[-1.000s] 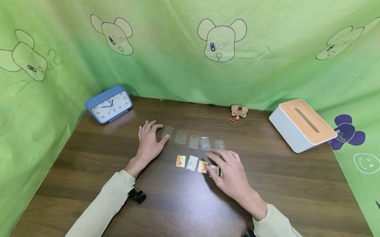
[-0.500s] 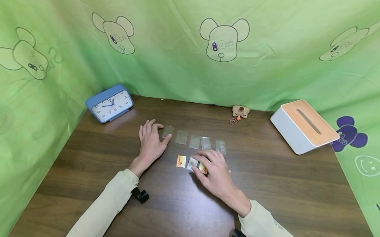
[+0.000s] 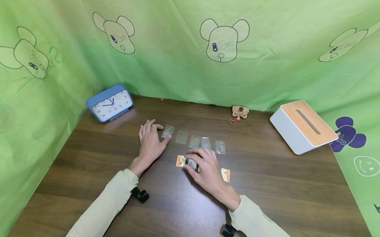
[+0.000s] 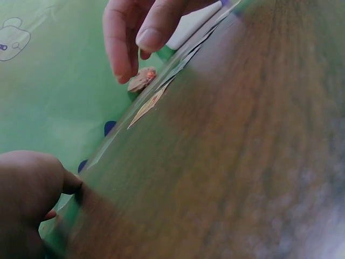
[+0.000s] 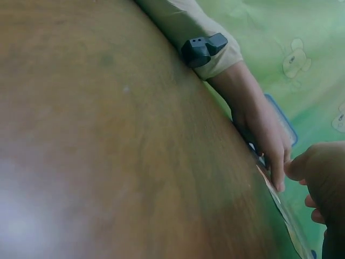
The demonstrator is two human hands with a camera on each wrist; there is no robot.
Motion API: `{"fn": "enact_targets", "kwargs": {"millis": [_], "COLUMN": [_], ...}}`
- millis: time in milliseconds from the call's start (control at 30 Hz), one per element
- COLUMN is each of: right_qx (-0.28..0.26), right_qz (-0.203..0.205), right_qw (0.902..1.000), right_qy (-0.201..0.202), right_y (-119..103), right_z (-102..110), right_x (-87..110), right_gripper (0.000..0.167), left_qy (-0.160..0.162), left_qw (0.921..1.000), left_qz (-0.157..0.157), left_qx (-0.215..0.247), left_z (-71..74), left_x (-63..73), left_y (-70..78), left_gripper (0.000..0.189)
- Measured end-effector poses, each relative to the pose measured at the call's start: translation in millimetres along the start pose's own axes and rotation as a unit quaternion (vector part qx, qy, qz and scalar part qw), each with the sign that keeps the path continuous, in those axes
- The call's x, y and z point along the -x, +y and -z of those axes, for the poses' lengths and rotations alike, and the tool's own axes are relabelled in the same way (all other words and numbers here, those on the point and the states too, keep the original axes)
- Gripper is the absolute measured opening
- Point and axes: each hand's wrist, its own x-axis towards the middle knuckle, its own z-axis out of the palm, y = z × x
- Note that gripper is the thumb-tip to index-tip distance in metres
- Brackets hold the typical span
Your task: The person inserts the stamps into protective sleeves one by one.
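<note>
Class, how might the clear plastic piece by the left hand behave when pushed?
The clear plastic piece looks thin and see-through, so it is probably light and somewhat floppy. Its glossy glints suggest a slick surface, so it may slide easily across the table.

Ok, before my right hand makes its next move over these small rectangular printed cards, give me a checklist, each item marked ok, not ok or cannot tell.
1. Five clear rectangular plastic sleeves laid out in a row: ok.
2. Right hand free: ok; the left wrist view shows nothing between thumb and fingers.
3. Rectangular orange-and-white left-end card and similar right-end card in view: ok.
4. Whole card row in plain sight: not ok; the right hand hides part of its middle.
5. Left hand pressing the leftmost sleeve: cannot tell; its thumb is at the edge.
6. White box with flat tan top apart from the cards: ok.
</note>
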Motion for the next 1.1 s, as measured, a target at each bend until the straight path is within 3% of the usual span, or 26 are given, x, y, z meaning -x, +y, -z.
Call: {"fn": "enact_targets", "kwargs": {"millis": [300,700,1100], "right_qx": [0.013,0.025,0.014], "right_qz": [-0.016,-0.05,-0.07], "right_qw": [0.9998,0.9971,0.9961], "right_qy": [-0.003,-0.052,-0.052], "right_y": [-1.3,0.3,0.1], "right_z": [-10.0,-13.5,-14.1], "right_x": [-9.7,-11.7,-11.9], "right_gripper": [0.032,0.03,0.032], "left_qy": [0.009,0.015,0.012], "left_qw": [0.9999,0.9998,0.9998], "left_qz": [-0.004,-0.001,0.004], "left_qx": [0.01,0.013,0.017], "left_z": [-0.9,-0.3,0.7], "left_x": [0.8,1.2,1.4], "left_y": [-1.9,0.5,1.4], "left_gripper": [0.039,0.036,0.037]}}
